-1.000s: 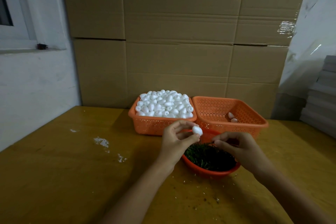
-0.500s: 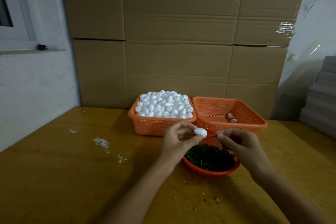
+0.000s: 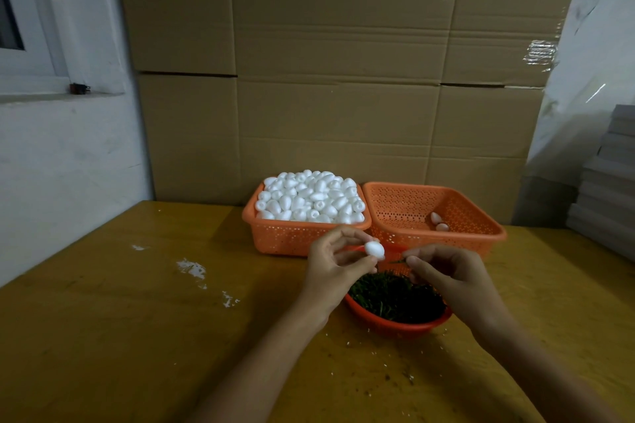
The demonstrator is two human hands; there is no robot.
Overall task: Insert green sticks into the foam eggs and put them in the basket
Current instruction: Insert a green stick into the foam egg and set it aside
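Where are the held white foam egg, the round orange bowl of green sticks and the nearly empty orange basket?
White foam egg (image 3: 374, 248): head view, middle of its white surface.
Round orange bowl of green sticks (image 3: 398, 328): head view, front outer wall.
Nearly empty orange plastic basket (image 3: 474, 234): head view, front rim.

Yellow-brown desk (image 3: 103, 336), scattered with white crumbs (image 3: 190, 268) at the left. Behind it, tall stacked cardboard boxes (image 3: 343, 79), clear tape (image 3: 541, 55) on the right edge. Window frame (image 3: 31, 45) in the white wall (image 3: 68, 165) at left; grey stacked boards (image 3: 608, 199) at right.
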